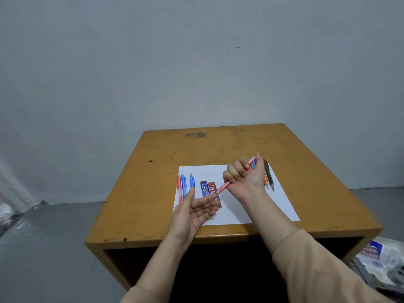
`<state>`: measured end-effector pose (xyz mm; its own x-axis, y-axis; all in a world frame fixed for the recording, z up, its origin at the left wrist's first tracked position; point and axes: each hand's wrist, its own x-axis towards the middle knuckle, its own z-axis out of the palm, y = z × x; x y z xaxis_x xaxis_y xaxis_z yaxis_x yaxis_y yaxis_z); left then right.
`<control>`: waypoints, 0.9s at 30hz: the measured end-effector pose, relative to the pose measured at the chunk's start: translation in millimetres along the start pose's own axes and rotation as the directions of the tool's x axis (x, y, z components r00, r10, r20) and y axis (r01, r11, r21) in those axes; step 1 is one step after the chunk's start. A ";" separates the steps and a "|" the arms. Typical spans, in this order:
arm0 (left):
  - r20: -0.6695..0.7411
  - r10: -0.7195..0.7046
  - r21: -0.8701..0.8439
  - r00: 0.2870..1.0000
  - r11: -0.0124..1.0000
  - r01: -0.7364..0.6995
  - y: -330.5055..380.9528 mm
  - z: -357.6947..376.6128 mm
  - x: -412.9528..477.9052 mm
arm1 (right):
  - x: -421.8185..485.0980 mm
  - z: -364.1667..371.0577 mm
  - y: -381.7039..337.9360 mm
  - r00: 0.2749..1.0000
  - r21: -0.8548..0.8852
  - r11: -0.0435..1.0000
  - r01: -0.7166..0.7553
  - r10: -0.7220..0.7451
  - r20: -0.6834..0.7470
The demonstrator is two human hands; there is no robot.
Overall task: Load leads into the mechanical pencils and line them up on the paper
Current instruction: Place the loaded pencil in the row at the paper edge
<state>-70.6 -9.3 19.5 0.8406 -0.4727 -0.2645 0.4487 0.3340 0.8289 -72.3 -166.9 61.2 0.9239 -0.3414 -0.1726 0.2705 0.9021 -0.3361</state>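
While a grey wall fills the upper half of the view and a grey floor runs below it, a worn yellow-brown counter stands against the wall. A white sheet of paper lies flat on its top, towards the near edge. Both arms reach in from below in beige sleeves.

The right hand is raised over the paper, its fingers curled in a fist round a pink pencil, with the thumb at the pencil's top end. That pencil slants down and to the left, its tip close to the fingertips of the left hand; whether they touch cannot be told. The left hand is palm up with straight, spread fingers, holding nothing.

A row of three pencils, one pink and two blue, lies side by side at the paper's left edge. Another group of pencils, among them an orange and a black one, lies at the right, partly hidden by the right hand. Between the two groups lie two lead cases, one dark blue and one red-brown, just beside each other.
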 end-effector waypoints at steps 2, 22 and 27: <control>0.033 -0.017 -0.009 0.999 1.000 0.017 1.3 -1.2 -0.2 | 1.1 -1.6 1.0 1.000 0.026 1.000 -0.003 0.003 -0.009; 0.062 0.051 0.067 0.997 0.996 -0.055 -4.9 -8.5 4.2 | 8.4 -10.7 6.7 0.997 0.049 0.999 -0.018 0.022 -0.073; 0.050 0.082 0.088 0.995 0.992 -0.086 -6.5 -6.9 3.3 | 9.3 -12.2 7.6 0.996 0.051 0.999 -0.020 0.024 -0.087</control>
<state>-68.6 -7.4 9.9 0.8582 -0.4842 -0.1702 0.3459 0.3006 0.8888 -65.0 -166.4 45.8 0.9031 -0.3409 -0.2611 0.2652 0.9210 -0.2852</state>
